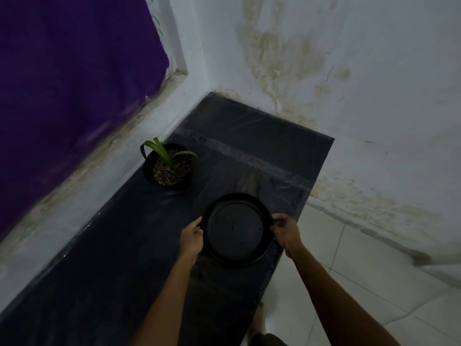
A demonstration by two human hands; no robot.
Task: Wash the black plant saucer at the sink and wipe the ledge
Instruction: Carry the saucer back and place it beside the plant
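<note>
Two hands hold the black plant saucer (237, 228) by its rim. The left hand (192, 237) grips the edge at the saucer's 9 o'clock. The right hand (287, 233) pinches it at 3 o'clock, with the thumb on top of the rim. Nearer than the hands, at 6 o'clock below them, a bare foot (259, 318) stands on the pale floor tiles (349, 283), which spread away toward 4 o'clock.

The saucer faces up, round and shallow, over the right-hand part of the dark ledge (112, 258). Its near rim is by the ledge's edge. I cannot tell whether it rests on the ledge or is lifted just off it. The ledge is covered with a shiny clear sheet.

Farther on, at 10 o'clock from the saucer and well apart from it, a black plant pot (169, 168) stands upright on the ledge near the left wall, with a few green leaves. Beyond it a strip of tape (249, 156) crosses the ledge. At 12 o'clock the ledge ends in the corner under a stained white wall (299, 58). A purple curtain (62, 83) hangs at 10 o'clock.
</note>
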